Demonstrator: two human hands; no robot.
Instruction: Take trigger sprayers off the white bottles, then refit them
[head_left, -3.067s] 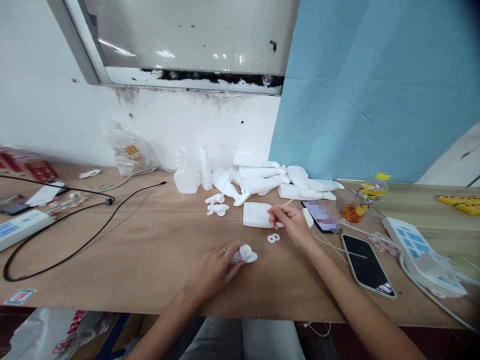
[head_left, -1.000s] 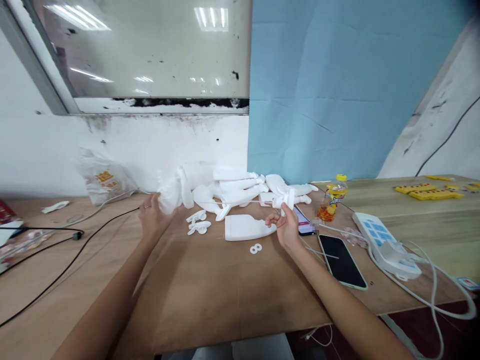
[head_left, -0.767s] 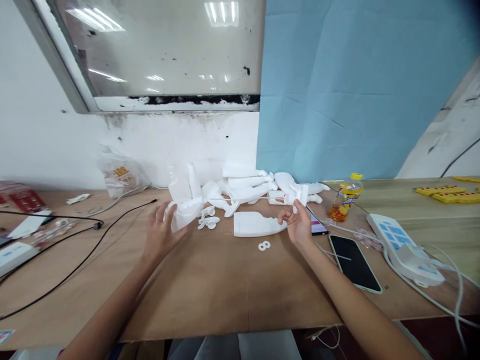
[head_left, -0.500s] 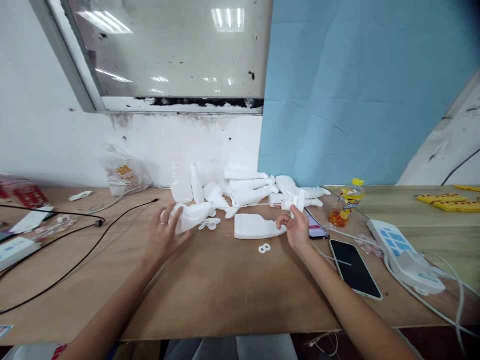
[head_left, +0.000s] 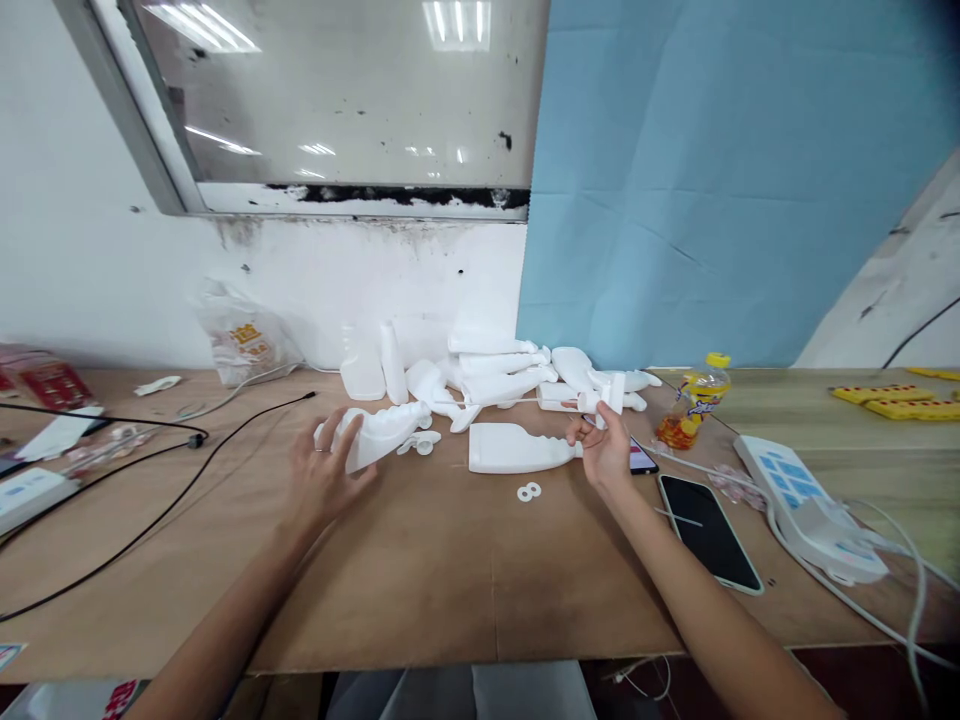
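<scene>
My left hand (head_left: 324, 468) is closed around a white plastic spray bottle (head_left: 384, 432), which lies tilted with its neck towards the right. My right hand (head_left: 609, 452) pinches a white trigger spray head (head_left: 611, 396). Its thin dip tube (head_left: 510, 402) stretches left to the bottle's mouth; I cannot tell whether the tip is inside. Between my hands, another white bottle (head_left: 517, 449) lies flat on the table. Two white ring washers (head_left: 529, 492) rest in front of it. Several small white parts (head_left: 421, 442) sit beside the held bottle.
Several white bottles (head_left: 502, 385) are heaped against the wall, with two standing upright to their left. To the right are a drink bottle (head_left: 694, 400), a phone (head_left: 709, 530) and a power strip (head_left: 810, 510). A black cable (head_left: 172, 490) crosses the table's left side.
My right hand has moved right with the spray head, and the dip tube has shifted right with it. My left hand and its bottle have moved slightly left.
</scene>
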